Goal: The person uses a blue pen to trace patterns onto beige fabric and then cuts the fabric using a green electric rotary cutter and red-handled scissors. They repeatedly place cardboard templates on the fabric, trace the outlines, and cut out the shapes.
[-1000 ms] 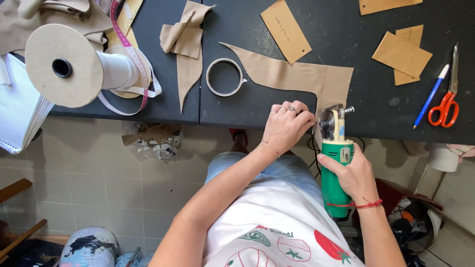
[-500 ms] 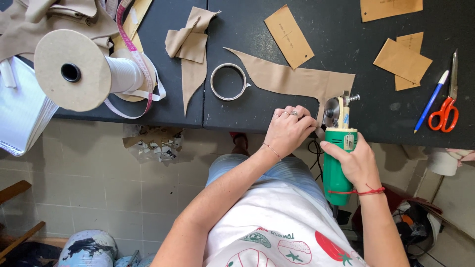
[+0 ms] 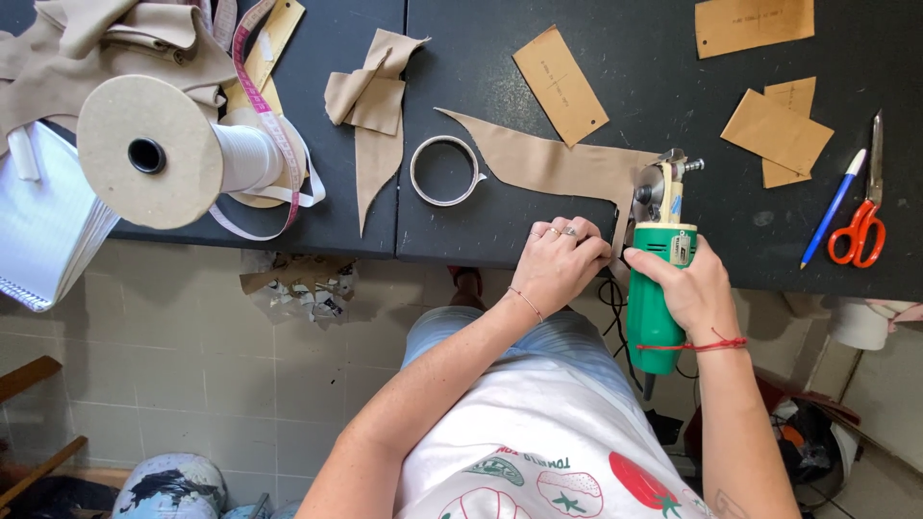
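**Fingers close to the blade at the table's near edge**

The right hand point(image 3: 687, 288) is wrapped shut around the green body of a handheld rotary fabric cutter point(image 3: 654, 288), whose round blade and guard sit at the far end, on the dark table point(image 3: 538, 29). The left hand point(image 3: 558, 264) lies curled, knuckles up, just left of the cutter, pressing down the near end of a long tan fabric strip point(image 3: 548, 163); whether its fingertips pinch the cloth or only weigh on it, I cannot tell. The strip runs from a point at the far left to the blade at the right, where a narrow tail drops toward the table's edge between the two hands.

The main risk, as I judge it, is the small gap between the left fingers and the blade: if the cloth bunches or the cutter jerks leftward, the hand is in its path. The fabric is held at one end only, so it could drag and give a ragged edge. The cutter's black cord point(image 3: 611, 298) hangs off the near edge beside the left hand and could snag. A ring of tape point(image 3: 445, 171) sits just left of the strip, and orange-handled scissors point(image 3: 860, 221) and a blue pen point(image 3: 832, 207) lie well apart at the right.
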